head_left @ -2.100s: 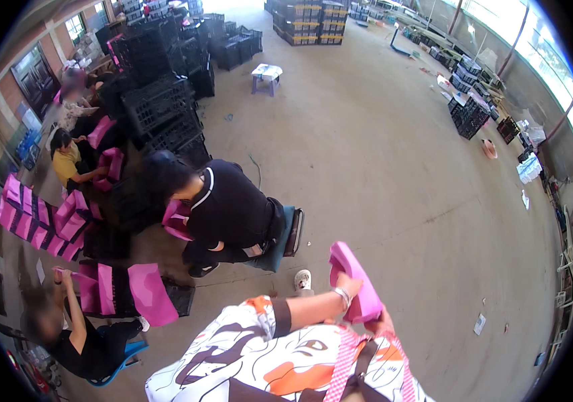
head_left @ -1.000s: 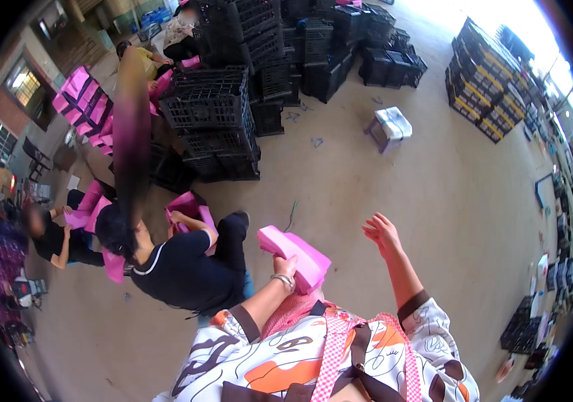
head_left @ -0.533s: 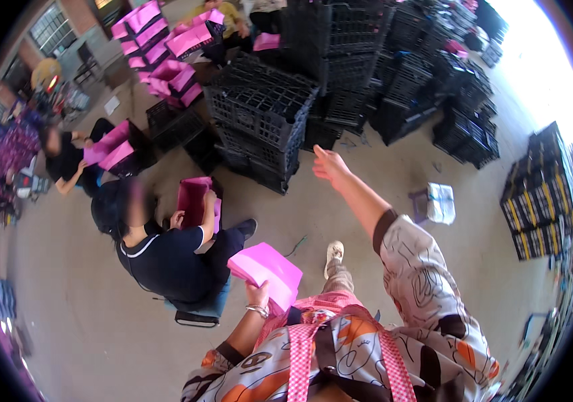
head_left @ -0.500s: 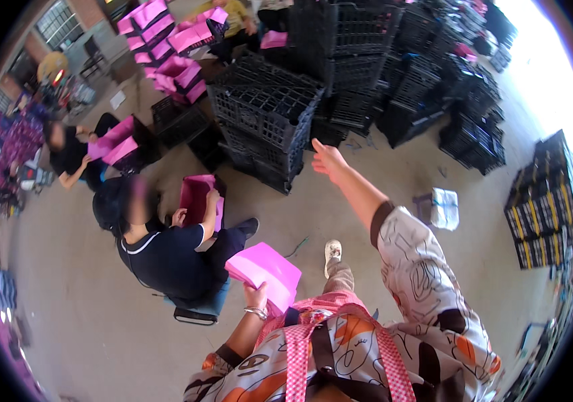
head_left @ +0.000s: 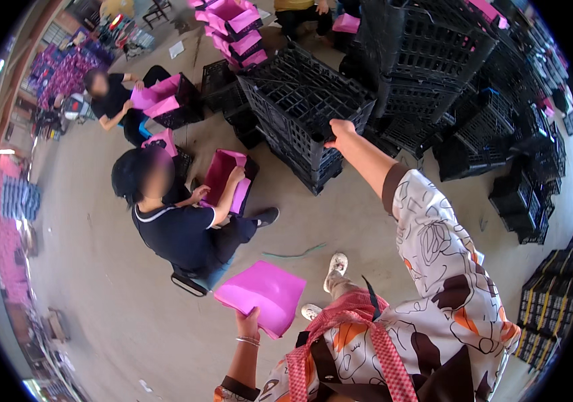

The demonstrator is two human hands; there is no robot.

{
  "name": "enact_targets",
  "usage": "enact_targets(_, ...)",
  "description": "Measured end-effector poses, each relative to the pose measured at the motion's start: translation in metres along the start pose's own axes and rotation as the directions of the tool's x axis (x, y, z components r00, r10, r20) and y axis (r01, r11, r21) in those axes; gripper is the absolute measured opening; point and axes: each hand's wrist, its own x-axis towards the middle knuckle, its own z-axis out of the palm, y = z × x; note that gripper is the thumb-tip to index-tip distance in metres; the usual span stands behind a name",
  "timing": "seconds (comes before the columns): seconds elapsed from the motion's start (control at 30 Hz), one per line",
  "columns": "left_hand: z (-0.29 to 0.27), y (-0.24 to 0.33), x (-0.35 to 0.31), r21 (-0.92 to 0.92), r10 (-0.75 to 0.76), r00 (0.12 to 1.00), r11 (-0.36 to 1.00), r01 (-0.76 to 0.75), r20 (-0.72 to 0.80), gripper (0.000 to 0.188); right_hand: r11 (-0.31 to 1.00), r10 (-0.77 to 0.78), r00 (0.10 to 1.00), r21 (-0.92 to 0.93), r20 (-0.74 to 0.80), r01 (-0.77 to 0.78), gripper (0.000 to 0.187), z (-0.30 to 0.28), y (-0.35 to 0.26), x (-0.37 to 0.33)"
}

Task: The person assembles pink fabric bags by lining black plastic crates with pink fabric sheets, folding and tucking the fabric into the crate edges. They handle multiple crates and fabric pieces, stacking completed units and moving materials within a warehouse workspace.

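In the head view, the near stack of black plastic crates (head_left: 303,100) is the landmark, and the right hand (head_left: 342,134) is at its near right corner, thumb and fingers partly bent; whether they grip the crate's rim or only rest by it, I cannot tell. The left hand (head_left: 249,326) is well apart from the stack, on the person's side of it and a little to its left, gripping a pink folded liner (head_left: 263,288) by the near edge, with the thumb on top and the liner spread out flat beyond the fingers. On the floor between the liner and the stack lies a thin green strap (head_left: 294,254). To the left of the stack and nearer the person, a seated co-worker in a cap and dark shirt (head_left: 178,231) has both hands at a pink-lined black crate (head_left: 223,177). Farther left of the stack, another co-worker in black (head_left: 109,97) sits at a second pink-lined crate (head_left: 179,107). Just beyond the stack on its left rises a column of pink-lined crates (head_left: 236,33); just to its right stands a taller black crate stack (head_left: 427,53). Yellow-striped black crates (head_left: 546,295) stand well to the right of the landmark, toward the person.
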Motion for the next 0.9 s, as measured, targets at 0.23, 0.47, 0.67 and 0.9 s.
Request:
enact_targets(0.23, 0.015, -0.047, -0.035, -0.080, -0.089, 0.996, 0.993, 0.086, -0.033, 0.035, 0.913, -0.306, 0.943, 0.320, 0.129, 0.252, 0.036, -0.018, -0.048, -0.059)
enact_targets(0.47, 0.024, -0.117, -0.061, -0.189, -0.053, 0.997, 0.981, 0.041, -0.062, 0.037, 0.995, 0.105, 0.976, -0.025, 0.193, -0.102, 0.090, -0.008, -0.044, -0.096)
enact_targets(0.67, 0.022, -0.129, -0.107, -0.188, -0.199, 0.968, 0.967, 0.169, -0.152, 0.033, 0.991, 0.108, 0.940, 0.041, 0.323, -0.128, 0.071, -0.002, -0.004, -0.006)
enact_targets(0.9, 0.009, -0.159, -0.113, -0.192, -0.203, 0.962, 0.967, 0.168, -0.180, 0.045, 0.995, 0.065, 0.990, 0.064, 0.125, -0.074, 0.024, 0.014, -0.014, 0.015)
